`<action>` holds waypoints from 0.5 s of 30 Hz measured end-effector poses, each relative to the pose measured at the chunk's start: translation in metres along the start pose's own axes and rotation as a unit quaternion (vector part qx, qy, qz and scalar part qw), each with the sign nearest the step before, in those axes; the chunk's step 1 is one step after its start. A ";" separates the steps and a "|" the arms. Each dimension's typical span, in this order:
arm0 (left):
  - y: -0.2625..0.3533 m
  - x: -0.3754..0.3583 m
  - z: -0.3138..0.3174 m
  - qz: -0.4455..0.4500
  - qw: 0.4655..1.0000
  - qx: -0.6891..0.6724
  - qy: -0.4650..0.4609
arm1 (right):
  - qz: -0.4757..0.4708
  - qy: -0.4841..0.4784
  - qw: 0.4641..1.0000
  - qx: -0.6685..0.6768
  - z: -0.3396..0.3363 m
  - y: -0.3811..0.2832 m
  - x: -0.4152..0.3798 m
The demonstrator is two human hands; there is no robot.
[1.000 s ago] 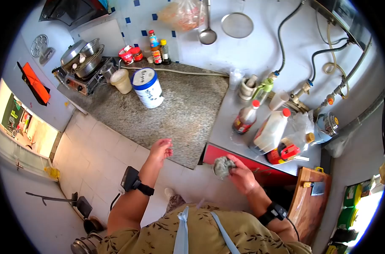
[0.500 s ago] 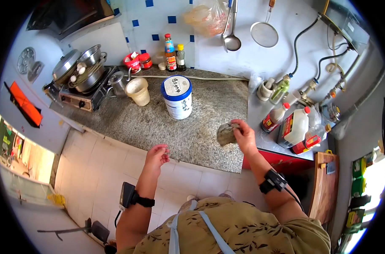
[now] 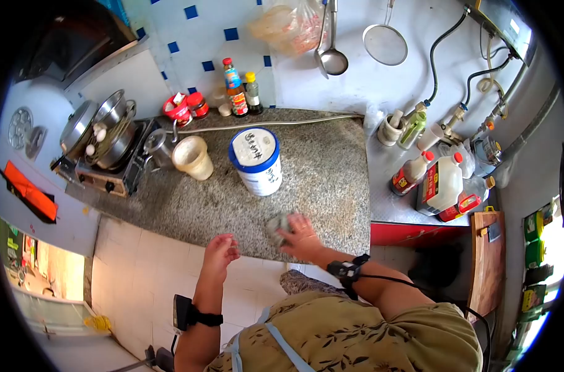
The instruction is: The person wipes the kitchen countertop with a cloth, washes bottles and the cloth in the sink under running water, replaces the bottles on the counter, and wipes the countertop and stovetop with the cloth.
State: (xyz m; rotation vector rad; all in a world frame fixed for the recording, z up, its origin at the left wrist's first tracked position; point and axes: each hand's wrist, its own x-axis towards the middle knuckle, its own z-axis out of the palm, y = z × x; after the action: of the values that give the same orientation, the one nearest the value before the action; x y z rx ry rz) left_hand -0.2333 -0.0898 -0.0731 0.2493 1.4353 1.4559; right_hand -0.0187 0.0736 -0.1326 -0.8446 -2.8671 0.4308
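My right hand [image 3: 302,238] presses a crumpled grey-green cloth [image 3: 276,227] onto the speckled granite countertop [image 3: 331,186], close to its front edge. The fingers partly cover the cloth. Left of it, my left hand [image 3: 221,250] hovers in front of the counter edge, fingers curled in, with nothing visible in them. Beyond both hands stands a white tub with a blue lid [image 3: 256,162], with dark handwriting on top and side. A cream-coloured plastic container [image 3: 194,159] is to the tub's left.
A gas stove [image 3: 108,173] with stacked pots [image 3: 111,139] stands at the left, beside a metal jug [image 3: 160,149]. Sauce bottles [image 3: 235,90] and red jars line the wall. On the steel surface at right are a large jug [image 3: 440,185] and more bottles. Ladles [image 3: 334,61] and a strainer [image 3: 385,44] hang above.
My right hand has brought the cloth left and nearer, from held up at the counter's right part to flat on its surface. My left hand's fingers are curled in more. The view has shifted.
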 end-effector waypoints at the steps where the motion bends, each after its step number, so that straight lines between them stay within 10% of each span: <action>1: 0.008 0.009 0.002 0.008 1.000 0.003 -0.007 | -0.049 0.003 0.999 0.022 0.001 -0.006 0.009; 5: 0.047 0.053 0.024 0.005 1.000 0.014 -0.018 | -0.098 0.022 0.994 0.043 -0.007 0.017 0.035; 15: 0.127 0.161 0.103 -0.015 0.992 -0.014 -0.124 | 0.327 0.208 0.922 -0.016 -0.065 0.263 0.132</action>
State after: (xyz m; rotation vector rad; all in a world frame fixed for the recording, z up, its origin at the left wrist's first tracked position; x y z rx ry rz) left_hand -0.2923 0.1251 -0.0185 0.3763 1.2114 1.3667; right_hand 0.0175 0.3723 -0.1457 -1.6688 -2.1555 0.2174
